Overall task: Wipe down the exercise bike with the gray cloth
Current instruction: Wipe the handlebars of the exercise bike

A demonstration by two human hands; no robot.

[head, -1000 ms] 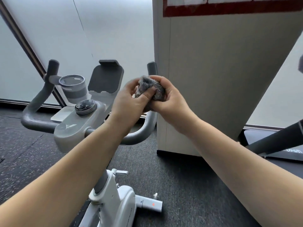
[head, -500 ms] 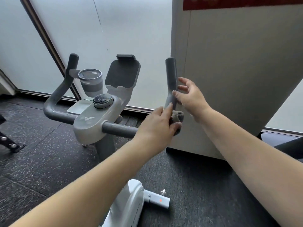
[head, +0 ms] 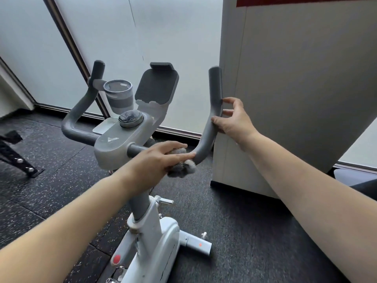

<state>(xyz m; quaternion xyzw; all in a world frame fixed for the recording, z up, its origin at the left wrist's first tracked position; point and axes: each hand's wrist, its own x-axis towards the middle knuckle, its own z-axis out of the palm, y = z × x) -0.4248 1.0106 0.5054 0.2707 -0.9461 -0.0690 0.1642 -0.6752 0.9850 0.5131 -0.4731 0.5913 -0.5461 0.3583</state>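
Note:
A white and grey exercise bike (head: 120,146) stands before me, with a curved grey handlebar (head: 212,111), a round dial and a tablet holder. My left hand (head: 157,160) presses the fuzzy gray cloth (head: 181,166) around the right handlebar's lower bend, with the cloth bunched under the palm and fingers. Higher up on the same bar, my right hand (head: 234,119) grips lightly, thumb in front and fingers spread behind it.
A grey cup (head: 119,94) sits in the holder on the left handlebar. A large white cabinet (head: 285,99) stands close to the right of the bike. A black metal frame (head: 18,156) lies on the speckled dark floor at the left. Frosted glass panels are behind.
Both hands held the cloth in the air a second ago. The left hand then brought it down onto the right handlebar and slid toward the bend, while the right hand took the bar.

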